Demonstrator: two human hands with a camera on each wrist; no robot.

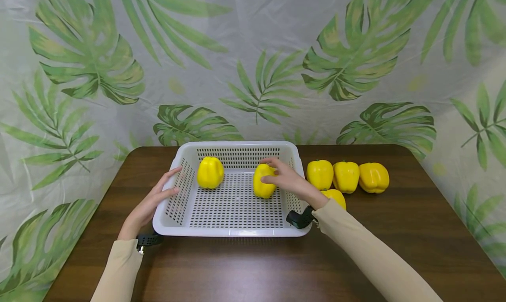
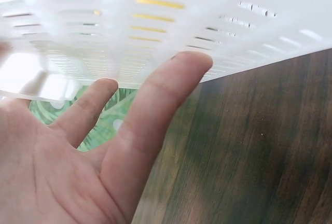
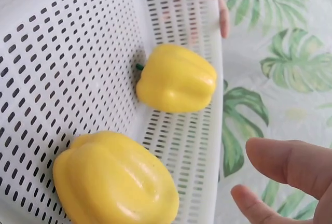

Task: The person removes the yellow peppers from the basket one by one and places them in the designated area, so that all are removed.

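Yellow bell pepper [image 1: 262,190] sitting in the white perforated basket [image 1: 233,232]; right hand [image 1: 284,175] spread right by it, not gripping; left hand [image 1: 147,205] relaxed at the basket's side; second pepper [image 1: 210,172] in there too, four more [image 1: 346,177] on the counter [image 1: 253,271].

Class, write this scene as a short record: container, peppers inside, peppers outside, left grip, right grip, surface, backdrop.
container: white basket
inside: two yellow peppers, left pepper and right pepper
outside: row of three, another partly hidden
left grip: at basket's left side
right grip: over right pepper, thumb apart from it
surface: dark wooden table
backdrop: leaf-patterned sheet
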